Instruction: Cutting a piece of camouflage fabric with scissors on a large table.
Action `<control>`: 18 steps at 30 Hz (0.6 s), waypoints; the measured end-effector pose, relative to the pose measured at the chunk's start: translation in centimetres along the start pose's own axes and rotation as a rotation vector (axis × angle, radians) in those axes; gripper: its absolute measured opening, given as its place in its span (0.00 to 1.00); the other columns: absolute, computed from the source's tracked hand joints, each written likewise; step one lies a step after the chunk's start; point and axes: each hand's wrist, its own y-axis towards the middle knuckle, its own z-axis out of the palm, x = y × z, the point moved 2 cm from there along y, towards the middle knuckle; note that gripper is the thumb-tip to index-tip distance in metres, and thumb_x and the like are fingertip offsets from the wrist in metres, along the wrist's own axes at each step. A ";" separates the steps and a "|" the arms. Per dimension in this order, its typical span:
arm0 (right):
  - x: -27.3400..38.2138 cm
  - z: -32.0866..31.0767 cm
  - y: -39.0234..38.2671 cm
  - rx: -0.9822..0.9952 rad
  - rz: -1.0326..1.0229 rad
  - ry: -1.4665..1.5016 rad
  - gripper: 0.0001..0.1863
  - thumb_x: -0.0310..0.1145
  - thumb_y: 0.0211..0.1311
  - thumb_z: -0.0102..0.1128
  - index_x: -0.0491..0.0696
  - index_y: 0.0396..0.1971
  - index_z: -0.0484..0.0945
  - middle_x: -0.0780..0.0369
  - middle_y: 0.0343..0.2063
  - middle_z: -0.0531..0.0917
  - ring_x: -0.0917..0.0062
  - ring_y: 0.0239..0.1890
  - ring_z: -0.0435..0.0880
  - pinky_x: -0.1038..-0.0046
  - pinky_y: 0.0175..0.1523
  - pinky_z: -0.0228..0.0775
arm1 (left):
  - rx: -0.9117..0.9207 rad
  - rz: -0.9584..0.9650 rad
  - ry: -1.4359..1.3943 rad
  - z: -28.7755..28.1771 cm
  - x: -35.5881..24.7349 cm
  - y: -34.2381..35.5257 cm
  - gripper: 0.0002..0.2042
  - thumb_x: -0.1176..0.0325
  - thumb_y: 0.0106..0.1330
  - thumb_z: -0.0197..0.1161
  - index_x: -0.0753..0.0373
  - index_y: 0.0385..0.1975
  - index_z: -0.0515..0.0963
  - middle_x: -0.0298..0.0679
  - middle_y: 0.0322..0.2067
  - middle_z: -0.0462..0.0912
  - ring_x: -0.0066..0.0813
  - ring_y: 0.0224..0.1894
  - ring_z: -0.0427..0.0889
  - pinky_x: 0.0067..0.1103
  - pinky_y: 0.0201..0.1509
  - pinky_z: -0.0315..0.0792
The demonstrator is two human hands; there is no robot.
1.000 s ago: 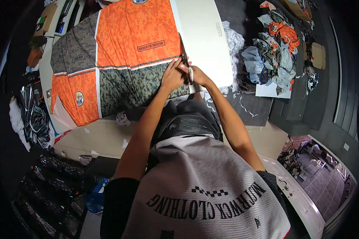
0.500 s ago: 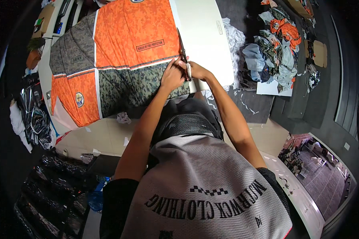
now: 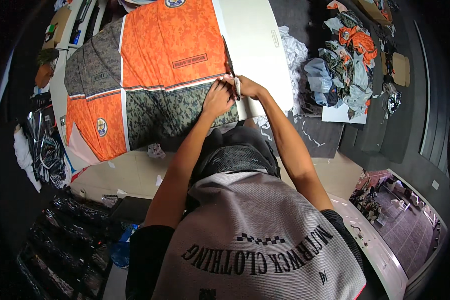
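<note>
A wide sheet of printed fabric [image 3: 172,42] lies over the table, in orange, grey and dark green camouflage panels split by white bands. At its right edge my right hand [image 3: 249,87] grips a pair of scissors [image 3: 230,65], the dark blades pointing away from me along the fabric's border. The light-coloured handle shows at my fingers. My left hand [image 3: 218,98] rests on the green panel just left of the scissors, fingers laid out over the cloth.
Bare white tabletop [image 3: 257,45] extends right of the fabric. Crumpled white scraps [image 3: 293,57] hang beyond the table's right edge. Farther right is a heap of coloured cloth offcuts [image 3: 342,65]. Black plastic-wrapped bundles [image 3: 65,245] lie at lower left.
My left hand has drawn back slightly from the scissors and now lies flatter on the fabric. The right hand and scissors stay almost in place.
</note>
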 end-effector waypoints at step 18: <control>-1.7 -1.1 2.4 -0.045 0.052 -0.029 0.33 0.58 0.63 0.54 0.41 0.15 0.76 0.61 0.12 0.73 0.80 0.14 0.67 0.77 0.19 0.61 | -0.090 0.010 -0.002 -0.6 -0.9 -0.1 0.16 0.62 0.60 0.53 0.64 0.43 0.79 0.43 0.49 0.78 0.41 0.59 0.69 0.34 0.71 0.52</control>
